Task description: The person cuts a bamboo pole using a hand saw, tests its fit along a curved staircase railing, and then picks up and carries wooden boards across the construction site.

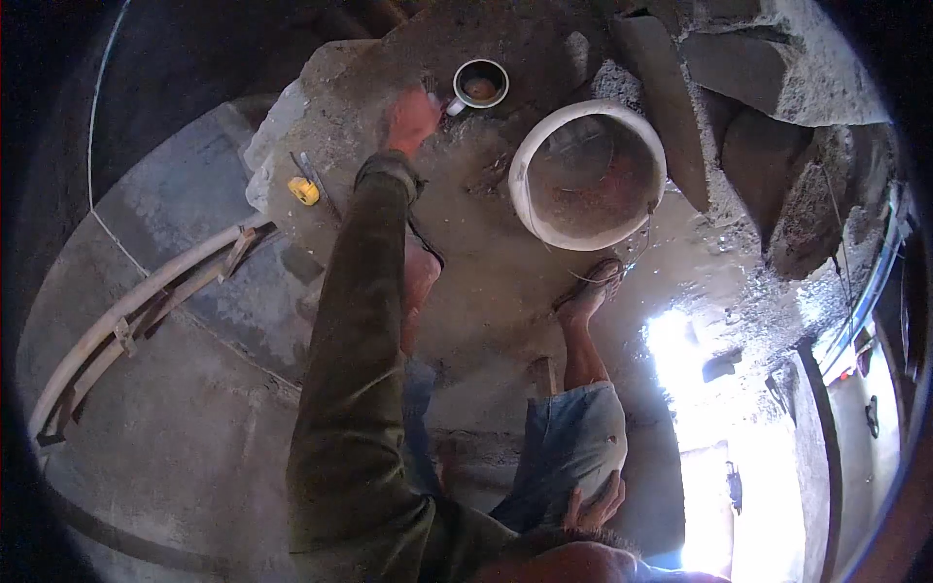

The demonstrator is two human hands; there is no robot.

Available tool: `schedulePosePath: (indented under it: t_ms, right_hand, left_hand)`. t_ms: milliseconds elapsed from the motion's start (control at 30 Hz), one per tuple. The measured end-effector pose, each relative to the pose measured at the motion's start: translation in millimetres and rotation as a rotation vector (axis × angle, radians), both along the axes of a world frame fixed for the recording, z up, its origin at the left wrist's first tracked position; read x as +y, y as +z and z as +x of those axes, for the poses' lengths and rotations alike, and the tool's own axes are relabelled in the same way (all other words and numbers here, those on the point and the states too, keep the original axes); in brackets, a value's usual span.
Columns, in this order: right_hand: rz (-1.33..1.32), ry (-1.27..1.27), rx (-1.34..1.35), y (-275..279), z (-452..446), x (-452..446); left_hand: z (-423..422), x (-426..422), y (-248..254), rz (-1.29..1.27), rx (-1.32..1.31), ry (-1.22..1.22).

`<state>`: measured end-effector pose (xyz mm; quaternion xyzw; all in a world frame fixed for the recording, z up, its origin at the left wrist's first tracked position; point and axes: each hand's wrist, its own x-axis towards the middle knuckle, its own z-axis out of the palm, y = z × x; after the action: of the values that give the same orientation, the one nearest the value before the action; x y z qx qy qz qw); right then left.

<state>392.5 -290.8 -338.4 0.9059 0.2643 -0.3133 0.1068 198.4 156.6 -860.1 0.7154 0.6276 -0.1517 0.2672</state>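
Note:
My left hand (413,119) reaches out over the wet, muddy ground, its dark green sleeve crossing the view. Its fingers are blurred, so their grip cannot be made out. Just right of it is a mug (481,84) with a pale rim and its handle towards the hand; something brownish lies inside. Near the lower edge, my right hand (600,503) rests on my right leg in blue shorts, fingers apart and holding nothing. A round bucket (522,185) with a pale rim and a wire handle stands right of the mug, with murky contents.
A yellow tape measure (303,190) lies beside a thin tool at the left. Further left is a curved wooden frame (126,325). Large stone slabs (661,107) stand at the upper right. My bare foot (590,291) is below the bucket. Bright light falls at the lower right.

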Motion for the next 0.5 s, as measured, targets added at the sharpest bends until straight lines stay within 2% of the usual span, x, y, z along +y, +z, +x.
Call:
schedulePosePath:
  t_ms: [33,100,167,233,267,300,333,400,433,467,500]
  right_hand:
    - [0.0,0.004,-0.003,2.3,-0.8,6.5]
    - [-0.02,0.177,-0.012,-2.4,-1.8,29.6]
    - [0.089,0.132,0.128,-30.4,-1.8,72.4]
    - [0.188,0.101,0.344,-72.8,-5.9,155.0]
    - [0.364,-0.136,0.475,-117.7,-17.0,151.1]
    - [0.427,-0.098,0.509,-162.7,-26.6,165.2]
    - [0.417,-0.203,0.629,-188.5,-38.0,207.9]
    - [0.573,-0.256,0.669,-287.5,-67.7,241.4]
    - [0.54,-0.394,0.776,-339.5,-78.4,256.8]
    - [0.59,-0.763,0.963,-358.2,-91.8,292.7]
    - [0.572,-0.802,0.907,-379.5,-101.6,316.4]
  left_hand:
    - [-5.6,-3.9,7.3,0.013,-0.038,0.081]
    - [-29.1,-14.0,14.2,0.03,-0.092,0.121]
    - [-53.4,-23.2,31.4,0.015,-0.156,0.184]
    - [-79.4,-37.4,49.0,0.017,-0.164,0.254]
    - [-94.4,-48.1,57.9,0.047,-0.161,0.297]
    - [-112.8,-60.2,67.7,0.049,-0.221,0.33]
    - [-133.1,-71.6,80.4,0.05,-0.282,0.363]
    - [-172.1,-95.2,105.5,0.051,-0.257,0.36]
    - [-188.6,-106.8,123.8,0.052,-0.305,0.416]
    - [-204.5,-117.8,142.1,0.055,-0.352,0.472]
    - [-222.6,-131.6,157.2,0.056,-0.364,0.47]
